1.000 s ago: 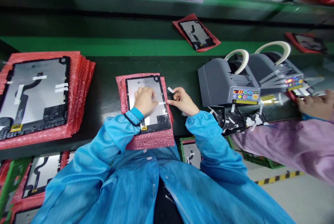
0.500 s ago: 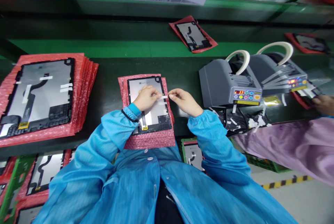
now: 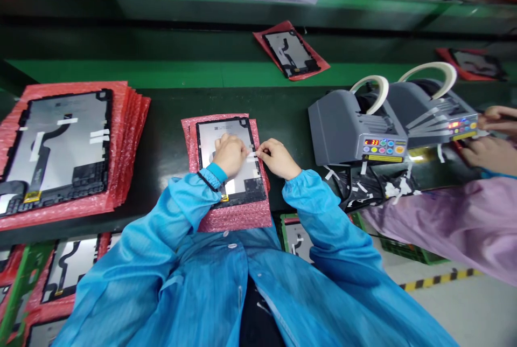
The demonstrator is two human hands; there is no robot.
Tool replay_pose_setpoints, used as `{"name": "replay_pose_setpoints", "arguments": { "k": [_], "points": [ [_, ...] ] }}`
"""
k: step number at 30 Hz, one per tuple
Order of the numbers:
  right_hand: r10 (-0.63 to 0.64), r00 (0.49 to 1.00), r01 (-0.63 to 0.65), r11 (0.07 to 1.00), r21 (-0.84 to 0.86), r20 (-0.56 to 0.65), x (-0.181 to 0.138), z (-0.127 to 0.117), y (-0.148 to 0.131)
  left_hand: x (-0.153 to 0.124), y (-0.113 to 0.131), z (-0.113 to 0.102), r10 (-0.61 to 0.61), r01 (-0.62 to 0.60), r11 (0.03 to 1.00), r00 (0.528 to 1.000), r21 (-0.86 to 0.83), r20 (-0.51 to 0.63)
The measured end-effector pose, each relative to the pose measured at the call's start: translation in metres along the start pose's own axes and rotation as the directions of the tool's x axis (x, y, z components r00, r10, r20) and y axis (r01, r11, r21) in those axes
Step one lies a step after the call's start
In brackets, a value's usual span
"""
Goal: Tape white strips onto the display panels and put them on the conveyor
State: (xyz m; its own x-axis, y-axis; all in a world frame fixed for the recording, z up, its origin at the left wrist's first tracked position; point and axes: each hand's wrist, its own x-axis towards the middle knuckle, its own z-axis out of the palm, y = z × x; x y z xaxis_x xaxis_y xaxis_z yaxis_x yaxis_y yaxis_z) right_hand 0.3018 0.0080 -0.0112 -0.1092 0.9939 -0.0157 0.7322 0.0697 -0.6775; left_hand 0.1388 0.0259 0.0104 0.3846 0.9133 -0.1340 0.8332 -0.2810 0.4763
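Note:
A tablet screen panel with a silver back and black rim lies on pink bubble-wrap bags right before me. A short strip of white tape spans the gap between my hands at the panel's right edge. My left hand rests over the panel, thumb and forefinger pinched at the tape's left end. At its other end my right hand pinches the tape just beyond the panel's rim. The panel's middle and its ribbon cable are partly hidden under my left hand.
A pile of bagged panels stands left. To the right are two grey tape dispensers with tape rolls. Another panel lies at the back. A co-worker's hands are at far right. Green crates stand below.
Both my hands have shifted slightly with the tape, lower on the panel's right edge and closer together. The co-worker's hands have come further into view at the right.

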Motion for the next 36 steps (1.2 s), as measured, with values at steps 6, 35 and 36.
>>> {"name": "replay_pose_setpoints", "arguments": {
  "k": [6, 35, 36],
  "points": [
    [0.256, 0.963, -0.255, 0.967, -0.025, 0.084, 0.003, -0.008, -0.008, -0.002, -0.002, 0.001, 0.015, -0.014, 1.0, 0.999, 0.028, -0.039],
    [0.153, 0.987, -0.073, 0.691, 0.719, -0.046, -0.009, -0.004, -0.088, -0.114, -0.061, -0.062, -0.357, 0.253, 0.922, 0.847, -0.293, -0.394],
    [0.085, 0.996, -0.043, 0.655, 0.754, -0.017, -0.008, -0.009, -0.102, -0.127, -0.06, -0.079, -0.34, 0.223, 0.93, 0.826, -0.293, -0.451]
  ]
}}
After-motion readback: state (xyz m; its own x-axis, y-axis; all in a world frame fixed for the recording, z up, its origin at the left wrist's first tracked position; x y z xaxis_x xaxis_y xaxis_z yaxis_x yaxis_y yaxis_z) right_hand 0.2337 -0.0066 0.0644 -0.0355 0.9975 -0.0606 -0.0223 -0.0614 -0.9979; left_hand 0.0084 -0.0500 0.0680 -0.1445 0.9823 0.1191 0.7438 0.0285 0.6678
